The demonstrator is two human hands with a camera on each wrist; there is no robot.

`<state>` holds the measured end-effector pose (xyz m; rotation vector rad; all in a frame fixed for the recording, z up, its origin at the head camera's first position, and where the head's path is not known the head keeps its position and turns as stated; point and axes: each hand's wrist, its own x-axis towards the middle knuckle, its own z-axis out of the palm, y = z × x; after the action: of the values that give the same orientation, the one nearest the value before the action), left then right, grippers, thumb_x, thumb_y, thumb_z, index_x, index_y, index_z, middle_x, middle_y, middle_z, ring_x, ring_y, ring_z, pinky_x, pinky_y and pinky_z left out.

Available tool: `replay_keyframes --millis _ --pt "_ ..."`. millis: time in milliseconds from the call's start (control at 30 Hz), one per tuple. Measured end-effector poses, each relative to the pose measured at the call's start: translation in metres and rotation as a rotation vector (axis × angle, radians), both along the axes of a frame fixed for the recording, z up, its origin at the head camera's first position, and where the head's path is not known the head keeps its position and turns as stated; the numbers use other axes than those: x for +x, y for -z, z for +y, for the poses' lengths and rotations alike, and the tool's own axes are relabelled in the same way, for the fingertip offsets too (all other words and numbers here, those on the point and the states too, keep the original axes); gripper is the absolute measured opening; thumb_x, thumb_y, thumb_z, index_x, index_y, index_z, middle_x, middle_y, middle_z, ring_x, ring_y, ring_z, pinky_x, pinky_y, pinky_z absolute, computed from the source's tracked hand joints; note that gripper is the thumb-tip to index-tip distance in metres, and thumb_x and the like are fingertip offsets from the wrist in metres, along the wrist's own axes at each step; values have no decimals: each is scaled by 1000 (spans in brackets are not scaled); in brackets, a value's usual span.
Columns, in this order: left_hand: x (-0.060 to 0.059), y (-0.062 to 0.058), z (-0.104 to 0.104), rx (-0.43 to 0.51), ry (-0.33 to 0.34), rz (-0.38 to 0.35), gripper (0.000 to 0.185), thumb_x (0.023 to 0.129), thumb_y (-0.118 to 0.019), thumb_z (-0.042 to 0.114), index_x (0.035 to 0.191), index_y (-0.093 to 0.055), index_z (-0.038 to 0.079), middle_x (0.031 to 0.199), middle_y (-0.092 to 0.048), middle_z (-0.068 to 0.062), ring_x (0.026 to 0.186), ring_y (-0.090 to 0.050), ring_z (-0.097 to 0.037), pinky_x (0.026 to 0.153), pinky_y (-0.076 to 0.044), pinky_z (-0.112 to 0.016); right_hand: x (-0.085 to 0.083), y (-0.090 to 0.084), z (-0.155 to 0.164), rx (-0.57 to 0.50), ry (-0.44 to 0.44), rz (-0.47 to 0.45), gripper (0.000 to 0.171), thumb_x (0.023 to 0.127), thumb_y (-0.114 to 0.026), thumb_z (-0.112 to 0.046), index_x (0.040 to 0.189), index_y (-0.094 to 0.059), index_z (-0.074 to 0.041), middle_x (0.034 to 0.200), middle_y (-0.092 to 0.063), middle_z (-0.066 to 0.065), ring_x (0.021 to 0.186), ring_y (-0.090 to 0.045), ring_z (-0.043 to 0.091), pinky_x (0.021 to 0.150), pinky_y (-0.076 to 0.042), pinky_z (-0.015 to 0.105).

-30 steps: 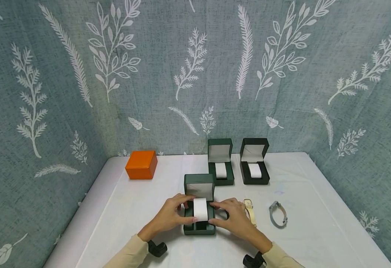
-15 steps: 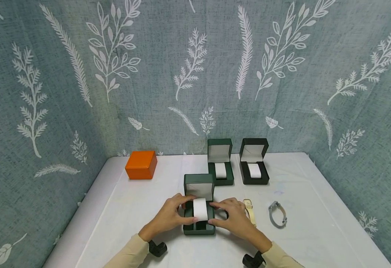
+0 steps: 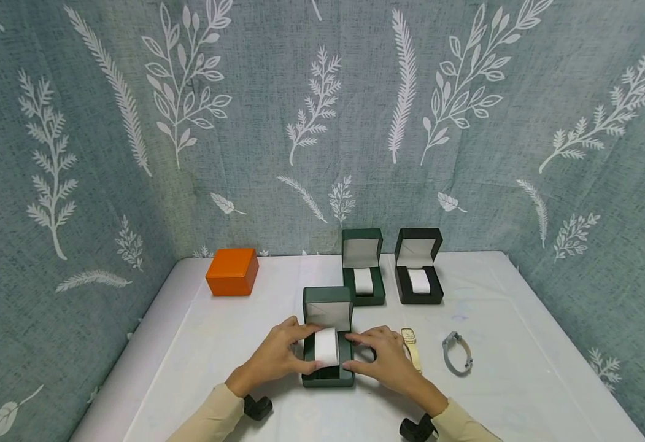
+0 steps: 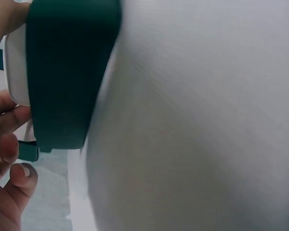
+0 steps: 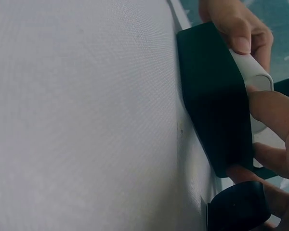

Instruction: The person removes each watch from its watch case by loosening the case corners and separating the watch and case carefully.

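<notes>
An open green watch box point(image 3: 328, 380) stands before me, its lid raised at the back. My left hand point(image 3: 278, 351) pinches the white watch cushion point(image 3: 326, 347) between thumb and fingers, above the box's base. The cushion's far end also shows beyond the box wall in the right wrist view. My right hand point(image 3: 385, 357) holds the box's right side, thumb and fingertips at its rim. A small dark object beside the right palm is mostly hidden, its kind unclear. Just right of that hand lies a gold watch point(image 3: 412, 348), partly covered.
A grey wristwatch point(image 3: 458, 354) lies farther right. Behind stand another open green watch box point(image 3: 378, 288) and an open black watch box point(image 3: 437, 288), each with a white cushion. A closed orange box point(image 3: 232, 272) sits at back left on the white table point(image 3: 178, 362).
My left hand and the white cushion have shifted slightly left, away from my right fingertips. The right hand and the green box stay almost where they were.
</notes>
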<state>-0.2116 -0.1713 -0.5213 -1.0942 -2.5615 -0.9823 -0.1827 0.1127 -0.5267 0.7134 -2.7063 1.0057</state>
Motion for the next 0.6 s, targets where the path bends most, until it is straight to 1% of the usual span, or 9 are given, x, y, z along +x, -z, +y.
replay_keyframes --millis 100,167,200,300,400,500,600 --pt "0 -1 2 -24 28 22 63 81 -84 54 131 -72 18 115 -70 14 82 -50 -13 64 -42 -18 0 -1 0 -5 -4 0 55 81 -84 -52 127 -75 -24 113 -72 -6 109 -54 18 92 -34 55" --pt "0 -2 2 -54 27 33 65 82 -83 55 132 -71 17 123 -70 13 84 -48 -11 67 -43 -19 0 -1 0 -6 -10 -1 55 81 -84 -52 127 -75 -24 113 -72 -6 109 -55 19 92 -34 55" --pt "1 -2 2 -71 17 38 65 82 -83 56 132 -71 17 125 -70 13 84 -46 -9 67 -43 -19 0 -1 0 -4 -12 -2 55 82 -84 -52 128 -75 -23 113 -71 -6 109 -55 19 93 -34 55" --pt "2 -3 3 -115 -20 59 67 81 -80 62 132 -72 19 125 -69 13 84 -44 -5 66 -42 -19 0 -2 0 4 -13 -4 56 82 -83 -53 128 -75 -24 114 -71 -6 109 -54 19 93 -34 56" --pt "4 -4 3 -124 -41 59 68 80 -80 65 132 -71 21 122 -69 14 83 -47 -8 64 -42 -20 1 -4 0 9 -7 -1 56 81 -84 -54 128 -75 -23 113 -71 -6 109 -54 19 92 -33 56" --pt "5 -4 3 -124 -45 18 72 79 -79 66 135 -69 22 117 -69 14 81 -52 -11 64 -43 -21 1 -5 0 16 -5 1 56 81 -84 -54 127 -75 -23 113 -72 -5 109 -54 19 92 -34 56" --pt "6 -5 1 -131 -54 -38 73 79 -79 65 138 -67 23 116 -69 13 80 -55 -10 66 -45 -22 1 -4 -1 15 -13 -4 57 82 -83 -54 128 -75 -22 113 -72 -5 110 -54 19 92 -33 57"
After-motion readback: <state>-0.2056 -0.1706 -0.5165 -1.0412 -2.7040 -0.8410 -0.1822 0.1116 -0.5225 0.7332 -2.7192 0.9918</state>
